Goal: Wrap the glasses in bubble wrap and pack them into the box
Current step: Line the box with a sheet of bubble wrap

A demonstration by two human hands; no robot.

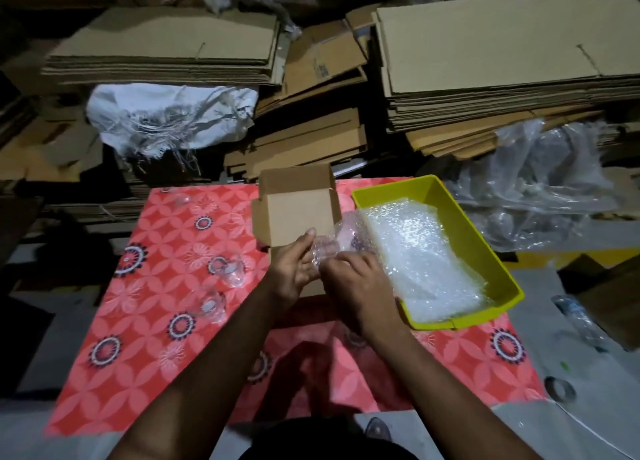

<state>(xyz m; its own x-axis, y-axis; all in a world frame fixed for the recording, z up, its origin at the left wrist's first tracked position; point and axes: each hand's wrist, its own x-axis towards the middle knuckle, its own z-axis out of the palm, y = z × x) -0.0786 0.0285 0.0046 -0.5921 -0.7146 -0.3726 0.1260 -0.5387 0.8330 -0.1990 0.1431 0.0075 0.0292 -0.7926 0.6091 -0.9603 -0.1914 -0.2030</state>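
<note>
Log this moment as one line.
step: wrapping | left hand, right hand: hold bubble-wrapped clear glass | small open cardboard box: empty | two clear glasses unwrapped

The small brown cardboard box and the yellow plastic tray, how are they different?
The small brown cardboard box looks empty, while the yellow plastic tray holds sheets of clear bubble wrap. The box is dull brown card with flaps folded open; the tray is bright, smooth plastic with no flaps. The box looks smaller than the tray. Both are open on top and sit side by side on the red patterned cloth.
</note>
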